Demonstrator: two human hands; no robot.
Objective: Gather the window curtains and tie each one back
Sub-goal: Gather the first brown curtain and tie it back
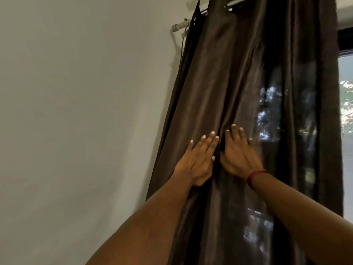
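A dark brown satin curtain (229, 77) hangs in folds from a metal rod (180, 25) at the top. Both my hands lie flat on the fabric at mid height, side by side, with a deep fold between them. My left hand (198, 159) has its fingers spread and pressed on the cloth. My right hand (238, 153), with a red thread band on the wrist, also rests with fingers extended on the curtain. Neither hand has fabric bunched in a fist. No tie-back is visible.
A plain white wall (76, 111) fills the left half. At the right edge, the window (346, 111) shows daylight and foliage past the curtain's edge. Light shines through a thinner part of the curtain (271, 111).
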